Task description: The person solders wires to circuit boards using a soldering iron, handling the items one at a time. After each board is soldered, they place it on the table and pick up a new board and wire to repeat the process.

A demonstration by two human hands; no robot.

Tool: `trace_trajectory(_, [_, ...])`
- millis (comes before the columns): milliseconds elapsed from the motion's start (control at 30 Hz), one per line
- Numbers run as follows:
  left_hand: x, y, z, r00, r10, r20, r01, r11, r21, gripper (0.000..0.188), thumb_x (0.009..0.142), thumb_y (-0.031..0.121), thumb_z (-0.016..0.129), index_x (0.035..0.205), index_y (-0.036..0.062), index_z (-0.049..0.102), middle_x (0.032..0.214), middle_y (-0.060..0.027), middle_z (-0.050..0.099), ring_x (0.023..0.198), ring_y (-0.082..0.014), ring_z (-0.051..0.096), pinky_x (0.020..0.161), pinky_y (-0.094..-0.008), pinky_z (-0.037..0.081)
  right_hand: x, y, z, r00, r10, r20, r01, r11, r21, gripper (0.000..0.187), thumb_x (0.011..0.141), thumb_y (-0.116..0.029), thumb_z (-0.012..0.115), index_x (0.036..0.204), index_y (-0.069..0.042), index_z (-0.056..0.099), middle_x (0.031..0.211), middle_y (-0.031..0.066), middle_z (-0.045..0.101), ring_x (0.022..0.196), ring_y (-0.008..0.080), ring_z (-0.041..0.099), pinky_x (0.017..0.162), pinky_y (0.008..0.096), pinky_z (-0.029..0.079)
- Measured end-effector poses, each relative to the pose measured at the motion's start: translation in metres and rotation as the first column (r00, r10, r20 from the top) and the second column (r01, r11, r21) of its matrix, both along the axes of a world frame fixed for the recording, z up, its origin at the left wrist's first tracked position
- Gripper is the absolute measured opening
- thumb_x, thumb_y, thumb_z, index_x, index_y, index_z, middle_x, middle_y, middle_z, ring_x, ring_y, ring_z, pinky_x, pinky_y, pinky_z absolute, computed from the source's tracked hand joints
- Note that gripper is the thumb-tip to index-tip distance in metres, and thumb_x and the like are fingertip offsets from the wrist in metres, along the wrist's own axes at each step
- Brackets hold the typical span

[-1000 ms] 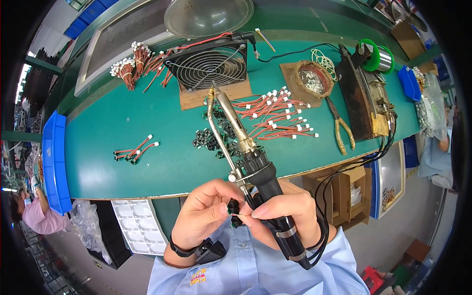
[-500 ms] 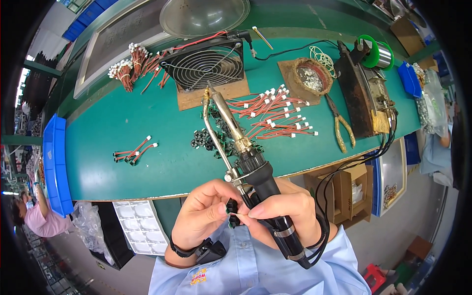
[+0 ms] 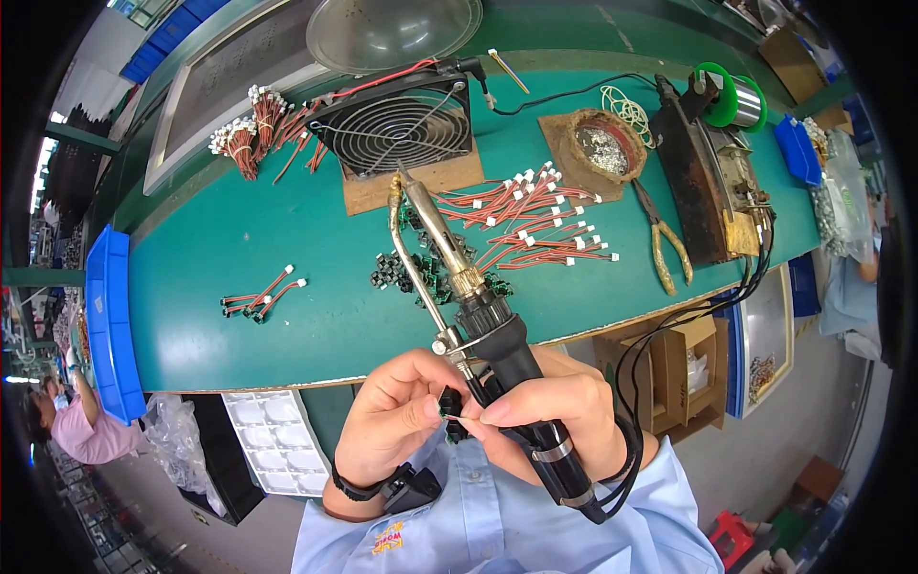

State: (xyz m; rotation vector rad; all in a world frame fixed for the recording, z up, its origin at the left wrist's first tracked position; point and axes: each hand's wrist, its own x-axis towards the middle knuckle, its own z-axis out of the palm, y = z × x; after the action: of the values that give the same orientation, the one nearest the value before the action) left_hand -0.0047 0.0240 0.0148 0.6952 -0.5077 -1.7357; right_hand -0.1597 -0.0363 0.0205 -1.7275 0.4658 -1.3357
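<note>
Close to my shirt front, my left hand [image 3: 394, 421] pinches a small black component [image 3: 450, 402] with a bit of green board. My right hand [image 3: 564, 411] is wrapped round a soldering iron [image 3: 502, 340] with a metal solder-feed tube [image 3: 411, 258] alongside. Its tip points away from me, toward the fan. The right thumb and fingertip also pinch a thin wire end against the component; the exact contact is too small to tell. Beyond the iron lies a pile of black components [image 3: 390, 272], partly hidden by it. Red-and-black wire leads with white plugs [image 3: 545, 225] lie to its right.
A black fan [image 3: 397, 129] stands at the back. To the right are a solder-scrap bowl [image 3: 604, 151], pliers [image 3: 660, 239], and a green solder spool [image 3: 736, 100]. Several wired pieces [image 3: 260, 297] lie left, near a blue bin [image 3: 108, 325]. Black cables [image 3: 636, 359] run from the iron to the right.
The iron's tip has shifted very slightly to the left. Both hands keep the same hold, and the things on the table have not moved.
</note>
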Motion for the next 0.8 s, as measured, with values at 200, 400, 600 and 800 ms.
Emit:
trace_trajectory(200, [-0.002,0.001,-0.002,1.000,0.025,-0.018,-0.025,1.000,-0.010,0.023,0.087,0.017,0.059,0.100,-0.0017,0.052,0.093,-0.0099,0.058,0.085,-0.0163,0.057,0.074,-0.0277,0.045,-0.005,0.002,0.005,0.995,0.056,-0.079,-0.052,0.997,0.058,0.044,0.065,0.008,0.069,0.101,-0.006,0.049,0.075,0.0104,0.058,0.062,0.0229,0.057,0.054,0.0309,0.044])
trace_trajectory(400, [-0.002,0.002,-0.003,0.998,0.045,-0.052,-0.047,0.999,-0.022,0.022,0.087,0.014,0.058,0.100,-0.0019,0.052,0.094,-0.0108,0.059,0.085,-0.0178,0.058,0.075,-0.0292,0.046,-0.010,0.002,0.013,0.989,0.090,-0.116,-0.077,0.991,0.113,0.038,0.067,0.008,0.070,0.097,-0.007,0.052,0.080,0.0123,0.063,0.067,0.0247,0.062,0.055,0.0301,0.048])
trace_trajectory(600, [-0.003,0.002,0.000,0.994,0.059,-0.088,-0.060,0.998,-0.020,0.022,0.087,0.014,0.059,0.100,-0.0018,0.051,0.094,-0.0117,0.059,0.085,-0.0193,0.059,0.078,-0.0312,0.048,-0.011,0.001,0.014,0.988,0.097,-0.119,-0.083,0.990,0.112,0.036,0.065,0.009,0.070,0.094,-0.007,0.055,0.080,0.0121,0.063,0.066,0.0249,0.062,0.054,0.0295,0.047])
trace_trajectory(800, [-0.003,0.003,-0.004,0.995,0.090,-0.037,-0.092,0.995,-0.042,0.023,0.085,0.014,0.061,0.100,-0.0012,0.050,0.096,-0.0117,0.059,0.086,-0.0196,0.059,0.077,-0.0312,0.048,-0.010,0.002,0.015,0.986,0.096,-0.134,-0.082,0.991,0.107,0.036,0.065,0.009,0.070,0.093,-0.007,0.056,0.079,0.0122,0.063,0.064,0.0251,0.062,0.053,0.0292,0.047])
